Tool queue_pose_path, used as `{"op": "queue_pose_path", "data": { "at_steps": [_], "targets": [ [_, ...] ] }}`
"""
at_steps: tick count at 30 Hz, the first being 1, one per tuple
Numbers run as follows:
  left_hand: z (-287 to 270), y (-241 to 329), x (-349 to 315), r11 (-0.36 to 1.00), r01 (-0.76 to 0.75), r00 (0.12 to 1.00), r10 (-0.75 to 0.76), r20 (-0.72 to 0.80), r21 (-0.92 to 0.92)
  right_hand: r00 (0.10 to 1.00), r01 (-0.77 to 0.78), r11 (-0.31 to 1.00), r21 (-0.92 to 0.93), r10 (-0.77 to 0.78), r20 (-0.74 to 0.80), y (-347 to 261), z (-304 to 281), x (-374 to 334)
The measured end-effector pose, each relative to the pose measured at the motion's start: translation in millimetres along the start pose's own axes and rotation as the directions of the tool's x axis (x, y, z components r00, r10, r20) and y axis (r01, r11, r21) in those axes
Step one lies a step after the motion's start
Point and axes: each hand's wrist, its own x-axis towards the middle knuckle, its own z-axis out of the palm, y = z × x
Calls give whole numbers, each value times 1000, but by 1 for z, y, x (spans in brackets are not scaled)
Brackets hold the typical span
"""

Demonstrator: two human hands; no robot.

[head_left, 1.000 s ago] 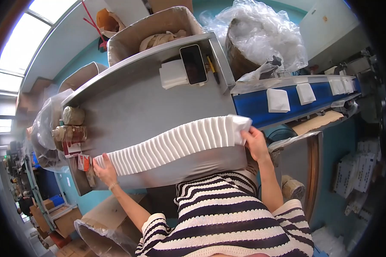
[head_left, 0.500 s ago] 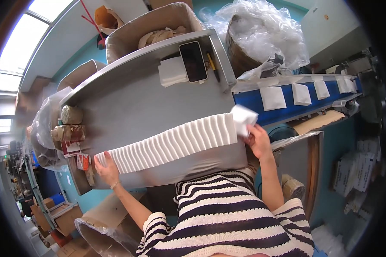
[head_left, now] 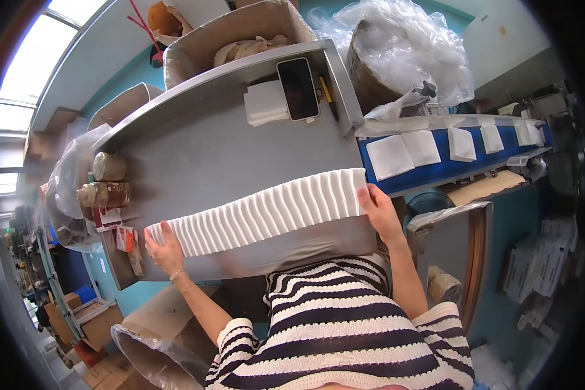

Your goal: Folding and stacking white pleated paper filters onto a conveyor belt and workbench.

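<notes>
A long row of folded white pads, standing on edge and pressed together, runs across the front of the grey metal table. My left hand cups the row's left end, thumb on the near side. At the opposite end my right hand pinches the last pads, its thumb against the near corner; some of its fingertips are hidden behind them. Just beyond that hand, a folded white pad lies at the near end of a blue conveyor belt, partly beside a second one. Several more pads sit farther along the belt.
A white stack, a phone and a yellow-black pen lie by the table's raised back edge. Bottles stand at the left edge. Cardboard boxes and a bag of clear plastic are behind.
The loose pad has left my right hand, which now grips the row's right end. Another pad lies on the belt's near end, where bare blue showed. My left hand stays put.
</notes>
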Motion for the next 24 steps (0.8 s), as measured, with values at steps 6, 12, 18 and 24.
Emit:
{"op": "queue_pose_path", "data": {
  "at_steps": [6,12,18,24],
  "targets": [
    [-3,5,2,992,47,998,-51,29,121,995,-96,991,93,98,-19,9,6,7],
    [3,-4,1,1000,-7,1000,7,9,31,983,-161,912,377,183,-22,10,-7,6],
    [2,-5,1,1000,-16,998,15,54,21,993,-114,955,272,113,18,23,-10,9],
    [-1,0,-5,995,-96,990,94,106,19,938,-81,843,532,245,-247,16,-25,14]
  ]
}}
